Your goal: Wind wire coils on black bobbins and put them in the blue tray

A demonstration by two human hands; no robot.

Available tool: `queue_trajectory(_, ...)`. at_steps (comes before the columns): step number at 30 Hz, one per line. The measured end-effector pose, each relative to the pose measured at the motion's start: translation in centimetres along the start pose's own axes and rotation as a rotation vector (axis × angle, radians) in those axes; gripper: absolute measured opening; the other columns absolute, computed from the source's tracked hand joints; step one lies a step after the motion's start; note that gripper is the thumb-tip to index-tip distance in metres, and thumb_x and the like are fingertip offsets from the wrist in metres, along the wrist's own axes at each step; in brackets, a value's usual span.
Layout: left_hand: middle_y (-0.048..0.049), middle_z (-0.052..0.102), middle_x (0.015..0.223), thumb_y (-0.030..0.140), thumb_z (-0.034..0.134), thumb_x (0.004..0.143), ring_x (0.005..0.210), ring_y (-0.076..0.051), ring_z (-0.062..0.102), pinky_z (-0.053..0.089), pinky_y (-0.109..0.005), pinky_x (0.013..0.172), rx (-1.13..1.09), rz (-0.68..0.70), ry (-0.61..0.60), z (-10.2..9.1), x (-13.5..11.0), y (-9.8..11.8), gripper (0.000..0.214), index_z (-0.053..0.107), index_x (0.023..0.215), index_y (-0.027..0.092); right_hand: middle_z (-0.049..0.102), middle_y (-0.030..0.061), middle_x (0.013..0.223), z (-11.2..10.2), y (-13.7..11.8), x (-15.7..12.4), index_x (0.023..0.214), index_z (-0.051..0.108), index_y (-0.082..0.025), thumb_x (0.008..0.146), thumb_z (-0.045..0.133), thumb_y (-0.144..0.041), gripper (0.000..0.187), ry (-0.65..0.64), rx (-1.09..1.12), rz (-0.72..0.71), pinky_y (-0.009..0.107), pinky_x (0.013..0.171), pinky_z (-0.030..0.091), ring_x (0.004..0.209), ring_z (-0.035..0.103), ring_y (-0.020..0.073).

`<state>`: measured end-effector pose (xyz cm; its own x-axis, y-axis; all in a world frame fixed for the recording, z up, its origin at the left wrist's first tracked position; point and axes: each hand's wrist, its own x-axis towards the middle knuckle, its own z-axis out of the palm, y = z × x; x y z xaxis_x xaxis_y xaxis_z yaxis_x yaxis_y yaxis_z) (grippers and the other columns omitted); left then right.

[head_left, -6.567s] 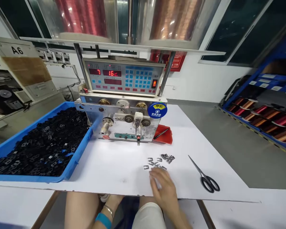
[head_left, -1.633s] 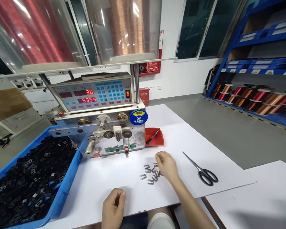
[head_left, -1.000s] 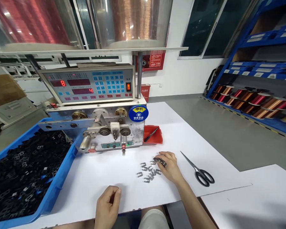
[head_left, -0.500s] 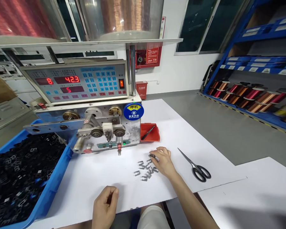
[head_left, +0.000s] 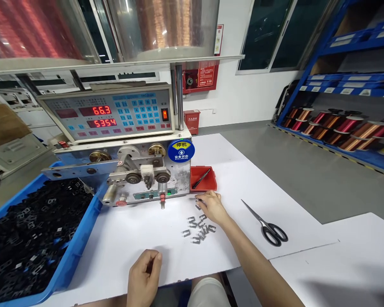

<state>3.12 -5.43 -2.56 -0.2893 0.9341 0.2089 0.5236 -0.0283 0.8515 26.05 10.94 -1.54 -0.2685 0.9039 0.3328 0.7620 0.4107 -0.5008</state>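
Observation:
My right hand (head_left: pixel 212 206) is closed, pinching a small dark part (head_left: pixel 199 200) between thumb and fingertips, just in front of the winding machine (head_left: pixel 182 177). The fingers partly hide this part. Close below lies a loose cluster of small grey U-shaped pieces (head_left: pixel 203 230) on the white tabletop. One similar piece (head_left: pixel 197 207) lies apart from them, by my right fingertips. At the table's near edge my left hand (head_left: pixel 144 273) rests in a loose fist, and nothing shows in it.
Scissors (head_left: pixel 270 230) with black handles lie to the right. A red bin (head_left: pixel 213 183) holding a black pen-like tool stands beside the machine. On the left, a blue crate (head_left: pixel 80 251) is filled with black plastic parts. Large wire spools (head_left: pixel 166 25) stand overhead; shelving (head_left: pixel 323 81) is far right.
My right hand has moved away from me and slightly left, toward the machine. The red display digits have changed. My left hand keeps its pose; the whole view has shifted slightly.

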Motion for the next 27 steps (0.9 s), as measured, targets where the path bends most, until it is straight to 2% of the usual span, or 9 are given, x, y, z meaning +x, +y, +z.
queue_trajectory(6, 0.0038, 0.045, 0.052, 0.049, 0.047, 0.083, 0.048, -0.013, 0.044, 0.037, -0.023, 0.048, -0.002, -0.006, 0.008, 0.1, 0.0, 0.0, 0.036, 0.052, 0.060, 0.021, 0.069, 0.0066, 0.090, -0.1, 0.6, -0.6, 0.100, 0.066, -0.022, 0.086, 0.050, -0.022, 0.022, 0.051, -0.010, 0.081, 0.039, 0.081, 0.036, 0.096, 0.052, 0.0258)
queue_trajectory(13, 0.0039, 0.045, 0.052, 0.048, 0.048, 0.083, 0.047, -0.013, 0.043, 0.037, -0.023, 0.048, 0.008, -0.008, -0.001, 0.1, 0.0, -0.1, 0.036, 0.053, 0.060, 0.021, 0.069, 0.0058, 0.088, 0.2, 0.5, -1.2, 0.093, 0.067, -0.021, 0.078, 0.055, -0.016, 0.020, 0.036, -0.050, 0.097, 0.039, 0.079, 0.033, 0.092, 0.051, 0.0253)
queue_trajectory(23, 0.0030, 0.047, 0.054, 0.049, 0.047, 0.084, 0.049, -0.013, 0.044, 0.039, -0.023, 0.049, 0.004, -0.002, -0.015, 0.0, 0.0, 0.0, 0.036, 0.053, 0.061, 0.021, 0.064, 0.0102, 0.108, 0.4, -1.1, -0.9, 0.080, 0.070, -0.020, 0.076, 0.059, -0.023, 0.011, 0.026, -0.129, 0.050, 0.044, 0.082, 0.031, 0.106, 0.044, 0.0317)
queue_trajectory(27, 0.0028, 0.047, 0.053, 0.050, 0.047, 0.084, 0.048, -0.013, 0.044, 0.039, -0.023, 0.048, 0.012, 0.012, -0.012, 0.0, 0.0, 0.0, 0.038, 0.053, 0.061, 0.021, 0.067, 0.0065, 0.097, 0.5, -1.5, -0.7, 0.080, 0.067, -0.022, 0.073, 0.061, -0.015, 0.012, -0.004, -0.109, 0.017, 0.042, 0.082, 0.032, 0.102, 0.046, 0.0291)
